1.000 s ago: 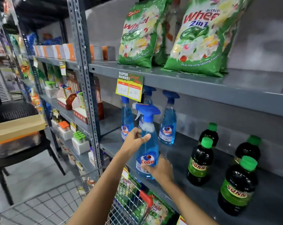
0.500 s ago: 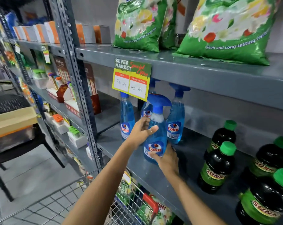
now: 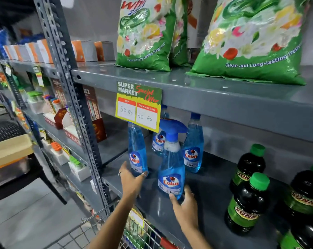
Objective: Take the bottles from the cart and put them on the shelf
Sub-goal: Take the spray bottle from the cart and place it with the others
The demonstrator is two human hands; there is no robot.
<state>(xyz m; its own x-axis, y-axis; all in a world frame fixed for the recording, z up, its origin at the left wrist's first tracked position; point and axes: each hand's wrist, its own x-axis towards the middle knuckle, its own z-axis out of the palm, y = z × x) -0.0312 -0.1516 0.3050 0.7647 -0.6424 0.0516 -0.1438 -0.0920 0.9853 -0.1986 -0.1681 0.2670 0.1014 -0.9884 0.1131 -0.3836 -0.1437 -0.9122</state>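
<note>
Left hand (image 3: pixel 131 180) shifted to leftmost spray bottle (image 3: pixel 136 151).

Bare shelf (image 3: pixel 211 193) lies open between my spray bottle (image 3: pixel 171 169) and the dark green-capped bottles (image 3: pixel 247 202) toward the right end. Three more blue bottles (image 3: pixel 192 151) crowd the back behind it. The price card (image 3: pixel 138 105) hangs from the upper shelf's front edge, blocking the way in from above.

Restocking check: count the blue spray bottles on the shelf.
4. One at front with trigger top, right hand at its base; one left by left hand; two behind. More may hide.
</note>
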